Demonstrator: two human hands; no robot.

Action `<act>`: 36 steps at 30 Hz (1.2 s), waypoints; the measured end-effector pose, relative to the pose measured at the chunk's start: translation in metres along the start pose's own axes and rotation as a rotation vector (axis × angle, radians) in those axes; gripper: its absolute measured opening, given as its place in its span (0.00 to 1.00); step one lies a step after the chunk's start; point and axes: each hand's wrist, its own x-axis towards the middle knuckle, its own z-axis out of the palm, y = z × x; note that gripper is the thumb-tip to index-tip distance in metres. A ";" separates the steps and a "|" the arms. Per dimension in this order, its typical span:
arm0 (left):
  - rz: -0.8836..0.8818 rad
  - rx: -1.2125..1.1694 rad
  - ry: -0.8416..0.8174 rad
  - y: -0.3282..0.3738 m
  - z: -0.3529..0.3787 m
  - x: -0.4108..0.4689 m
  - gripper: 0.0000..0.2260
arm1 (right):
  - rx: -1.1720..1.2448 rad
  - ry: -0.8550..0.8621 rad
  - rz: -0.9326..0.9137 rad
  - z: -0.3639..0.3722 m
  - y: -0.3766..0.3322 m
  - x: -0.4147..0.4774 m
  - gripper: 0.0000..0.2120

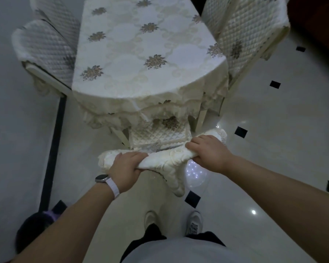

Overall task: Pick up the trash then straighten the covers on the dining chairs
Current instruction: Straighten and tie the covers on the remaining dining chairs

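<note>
A cream, lace-edged chair cover [167, 164] drapes over the top of the backrest of the near dining chair, whose quilted seat [158, 134] is pushed under the table. My left hand [124, 168] is shut on the left part of the cover's top edge. My right hand [209, 150] is shut on its right part. A flap of the cover hangs down toward me between the two hands. No trash shows in this view.
The oval table [141, 54] carries a cream flowered cloth. Covered chairs stand at its left [44, 48] and right [241, 35]. A dark object [32, 226] lies on the glossy tiled floor at lower left, near my feet [173, 221].
</note>
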 end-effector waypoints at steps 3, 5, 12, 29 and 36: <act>0.015 -0.012 -0.024 -0.002 0.001 -0.004 0.18 | 0.004 0.007 -0.024 0.001 0.000 -0.004 0.14; 0.017 -0.022 -0.015 -0.002 0.001 -0.005 0.18 | -0.012 0.006 -0.032 0.000 -0.002 -0.005 0.15; 0.008 -0.021 -0.036 -0.008 0.000 -0.007 0.18 | -0.044 -0.006 -0.018 -0.001 -0.008 -0.005 0.15; 0.059 0.067 0.029 -0.003 -0.005 -0.011 0.22 | -0.053 0.042 -0.046 0.000 -0.013 -0.007 0.15; 0.034 0.057 0.015 0.006 -0.005 -0.014 0.23 | -0.052 0.005 -0.042 -0.004 -0.010 -0.008 0.13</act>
